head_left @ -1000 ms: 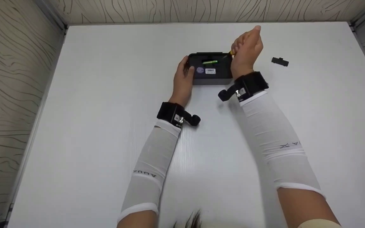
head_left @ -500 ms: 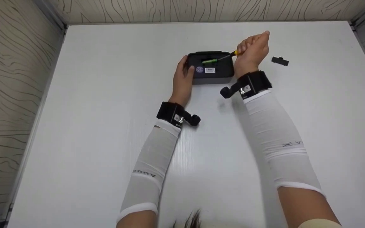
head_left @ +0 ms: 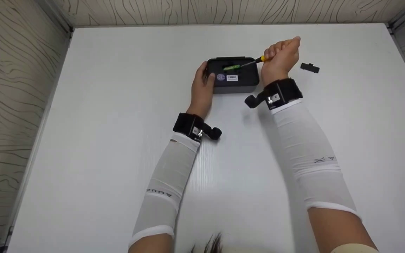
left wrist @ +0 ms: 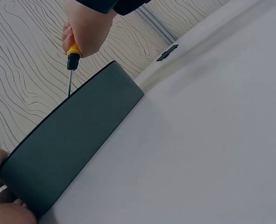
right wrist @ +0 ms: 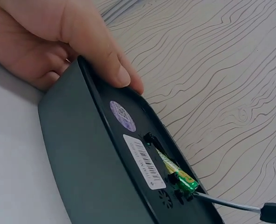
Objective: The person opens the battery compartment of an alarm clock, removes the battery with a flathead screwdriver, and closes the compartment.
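A black box-shaped device (head_left: 236, 79) lies on the white table (head_left: 118, 105), with a round sticker and a barcode label on its upper face. A green battery (head_left: 232, 67) sits in its open compartment (right wrist: 175, 175). My left hand (head_left: 202, 84) grips the device's left end, thumb on top (right wrist: 105, 60). My right hand (head_left: 280, 58) grips a screwdriver (head_left: 257, 60) with a yellow and black handle (left wrist: 72, 55). Its metal tip (right wrist: 222, 201) touches the battery's end in the right wrist view.
A small black cover piece (head_left: 309, 67) lies on the table to the right of my right hand. Wood-grain walls (head_left: 12, 88) enclose the table on the left, back and right.
My right hand has lowered and shifted right, bringing the screwdriver tip down to the battery. The left hand and the device have barely moved.
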